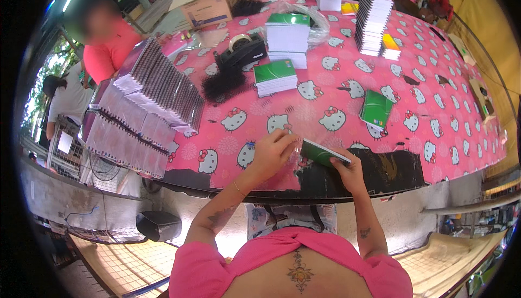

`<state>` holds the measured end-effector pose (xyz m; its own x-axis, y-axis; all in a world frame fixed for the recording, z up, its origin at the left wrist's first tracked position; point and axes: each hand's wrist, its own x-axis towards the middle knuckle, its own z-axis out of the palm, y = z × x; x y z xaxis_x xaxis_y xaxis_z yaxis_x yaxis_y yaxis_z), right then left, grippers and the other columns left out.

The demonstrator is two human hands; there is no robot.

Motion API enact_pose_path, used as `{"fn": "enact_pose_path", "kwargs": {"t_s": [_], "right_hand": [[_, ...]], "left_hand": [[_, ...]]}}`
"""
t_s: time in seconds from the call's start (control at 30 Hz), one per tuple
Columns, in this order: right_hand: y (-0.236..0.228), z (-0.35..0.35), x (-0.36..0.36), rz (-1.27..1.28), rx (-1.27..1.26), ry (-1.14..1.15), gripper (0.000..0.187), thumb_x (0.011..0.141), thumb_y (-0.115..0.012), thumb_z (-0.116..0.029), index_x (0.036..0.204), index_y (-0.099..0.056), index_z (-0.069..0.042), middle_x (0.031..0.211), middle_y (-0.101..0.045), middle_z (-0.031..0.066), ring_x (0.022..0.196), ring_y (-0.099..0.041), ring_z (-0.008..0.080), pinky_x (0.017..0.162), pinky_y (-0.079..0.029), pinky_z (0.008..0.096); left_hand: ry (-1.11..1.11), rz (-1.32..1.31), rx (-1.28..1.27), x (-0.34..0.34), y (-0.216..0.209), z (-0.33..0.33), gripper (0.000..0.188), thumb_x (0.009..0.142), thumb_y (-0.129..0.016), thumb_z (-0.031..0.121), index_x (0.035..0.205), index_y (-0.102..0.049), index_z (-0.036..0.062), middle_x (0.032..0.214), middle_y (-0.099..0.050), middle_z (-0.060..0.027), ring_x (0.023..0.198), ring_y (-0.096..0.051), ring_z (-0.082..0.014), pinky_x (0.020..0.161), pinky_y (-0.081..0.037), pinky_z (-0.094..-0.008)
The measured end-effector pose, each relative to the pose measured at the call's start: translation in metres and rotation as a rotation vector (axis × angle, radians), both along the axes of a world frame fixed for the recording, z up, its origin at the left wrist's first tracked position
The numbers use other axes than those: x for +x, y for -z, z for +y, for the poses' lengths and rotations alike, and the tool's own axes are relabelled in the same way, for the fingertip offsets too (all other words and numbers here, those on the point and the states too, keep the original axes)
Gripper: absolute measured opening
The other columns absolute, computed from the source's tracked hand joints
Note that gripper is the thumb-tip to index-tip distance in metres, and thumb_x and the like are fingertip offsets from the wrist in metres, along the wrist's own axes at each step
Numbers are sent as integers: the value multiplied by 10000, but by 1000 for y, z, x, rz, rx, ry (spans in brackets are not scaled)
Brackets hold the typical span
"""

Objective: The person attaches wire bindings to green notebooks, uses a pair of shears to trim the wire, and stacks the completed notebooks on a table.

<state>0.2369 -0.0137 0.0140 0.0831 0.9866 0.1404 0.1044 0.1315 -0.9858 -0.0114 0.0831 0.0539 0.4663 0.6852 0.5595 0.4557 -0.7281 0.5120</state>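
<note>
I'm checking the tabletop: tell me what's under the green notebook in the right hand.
Around the green notebook in the right hand, black surface shows past its lower edge, pink cover past its upper one; the spot beneath is hidden.

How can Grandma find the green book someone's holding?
Find the pink tablecloth, then the black patch along its near edge. Over that, the right hand holds a green book. Other green books rest on the cloth; this one alone is held.

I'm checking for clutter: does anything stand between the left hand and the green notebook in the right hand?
Nothing visible does: the left hand is right beside, perhaps touching, the left end of the green notebook, which the right hand holds.
</note>
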Motion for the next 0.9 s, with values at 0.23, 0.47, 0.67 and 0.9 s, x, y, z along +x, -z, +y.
{"fn": "enact_pose_path", "kwargs": {"t_s": [0.23,0.47,0.67,0.9], "right_hand": [[4,-13,6,133,-17,18,270,895,-732,-62,1154,-701,6,1039,-670,15,929,-583,82,796,-473,238],[-2,-17,-1,82,-60,-54,261,892,-733,-48,1148,-709,-2,975,-683,-3,871,-582,69,788,-457,223],[-11,-25,3,40,-56,-67,233,898,-696,0,1129,-717,-2,949,-683,-11,841,-561,65,757,-442,222],[-14,-26,4,22,-47,-47,234,897,-689,13,1127,-722,-10,951,-700,2,854,-584,72,778,-456,232]], "left_hand": [[187,-46,-287,-5,-26,-10,268,886,-718,119,1142,-659,67,900,-625,-107,756,-658,-226,631,-512,-326],[265,40,-198,-14,-19,-12,200,930,-670,199,1079,-661,65,925,-641,-121,838,-648,-331,733,-507,-417],[287,184,-27,-9,-22,-10,229,940,-661,248,1106,-664,91,916,-632,-112,802,-652,-324,697,-511,-421],[323,106,-320,-8,-43,-25,193,929,-655,216,1054,-635,70,919,-577,-121,886,-601,-350,768,-467,-458]]}}
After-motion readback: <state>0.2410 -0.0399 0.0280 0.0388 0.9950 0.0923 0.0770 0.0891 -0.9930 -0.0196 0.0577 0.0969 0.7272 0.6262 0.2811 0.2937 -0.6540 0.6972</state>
